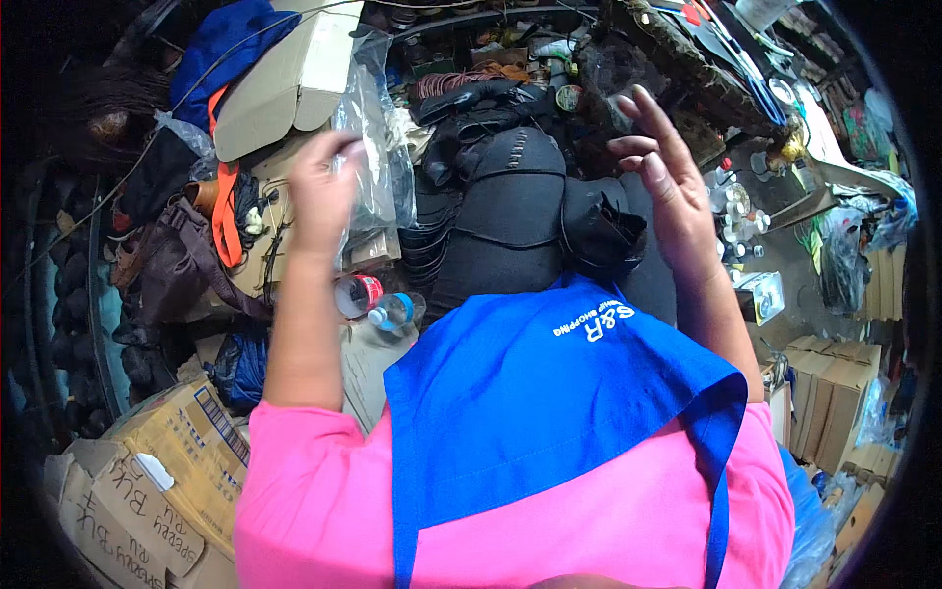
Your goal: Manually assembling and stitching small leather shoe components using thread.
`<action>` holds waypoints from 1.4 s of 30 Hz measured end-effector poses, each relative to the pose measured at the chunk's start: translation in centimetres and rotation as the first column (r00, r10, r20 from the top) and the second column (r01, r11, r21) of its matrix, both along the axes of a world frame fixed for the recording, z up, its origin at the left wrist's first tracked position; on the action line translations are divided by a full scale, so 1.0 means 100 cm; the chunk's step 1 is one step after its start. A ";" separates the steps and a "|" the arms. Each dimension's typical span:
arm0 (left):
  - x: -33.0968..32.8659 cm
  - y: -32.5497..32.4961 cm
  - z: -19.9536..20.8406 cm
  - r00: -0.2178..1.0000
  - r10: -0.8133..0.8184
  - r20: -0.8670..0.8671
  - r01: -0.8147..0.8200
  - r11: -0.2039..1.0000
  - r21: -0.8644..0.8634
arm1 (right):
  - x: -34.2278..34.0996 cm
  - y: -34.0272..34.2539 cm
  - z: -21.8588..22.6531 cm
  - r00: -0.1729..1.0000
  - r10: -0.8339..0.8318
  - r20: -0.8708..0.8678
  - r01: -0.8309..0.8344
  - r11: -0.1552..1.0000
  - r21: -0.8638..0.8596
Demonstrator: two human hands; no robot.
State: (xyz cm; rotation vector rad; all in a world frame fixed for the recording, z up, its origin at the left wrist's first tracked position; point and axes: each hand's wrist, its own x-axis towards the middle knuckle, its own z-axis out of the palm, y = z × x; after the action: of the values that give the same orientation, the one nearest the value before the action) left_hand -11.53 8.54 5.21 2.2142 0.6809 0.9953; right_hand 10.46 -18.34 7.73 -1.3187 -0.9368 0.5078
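Observation:
My left hand is raised beside a clear plastic bag, its fingers smeared by motion; I see no object in it. My right hand is lifted on the other side with its fingers apart, holding nothing. Between and below them, across my lap, lies black material with a line of stitches at its far end and dark cords across it. A black open-ended piece, perhaps a shoe upper, rests nearer my right hand. Stacked black curved pieces stand on the left of the lap.
On the left are a cardboard piece, the clear plastic bag, an orange strap and cardboard boxes. Two plastic bottles lie near my left forearm. Several small bottles and stacked cardboard sit on the right.

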 end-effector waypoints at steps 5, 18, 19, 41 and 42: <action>-0.134 0.072 -0.037 0.724 0.543 -0.426 -0.390 0.831 0.396 | 0.028 -0.028 -0.003 0.971 -0.188 -0.149 0.168 0.976 -0.138; -0.139 0.078 -0.037 0.663 0.620 -0.419 -0.377 0.760 0.529 | 0.027 -0.053 -0.011 0.969 0.103 0.226 0.054 0.801 -0.596; -0.132 0.074 -0.033 0.667 0.617 -0.418 -0.373 0.762 0.530 | 0.028 -0.049 -0.013 0.928 0.140 0.346 0.086 0.821 -0.564; 0.113 -0.121 0.001 0.507 -0.840 -0.195 0.688 0.530 -0.496 | 0.025 -0.067 -0.025 0.997 0.070 0.022 -0.052 0.890 -0.452; 0.118 -0.120 0.003 0.491 -0.852 -0.182 0.667 0.502 -0.551 | 0.021 -0.071 -0.022 0.986 0.148 0.074 -0.096 0.876 -0.472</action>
State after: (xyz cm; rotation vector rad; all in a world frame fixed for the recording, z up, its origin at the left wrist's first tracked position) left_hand 0.23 -3.46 5.50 1.9853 -0.0409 -0.1477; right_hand 12.57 -25.39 5.51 -1.7436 -1.0299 0.8037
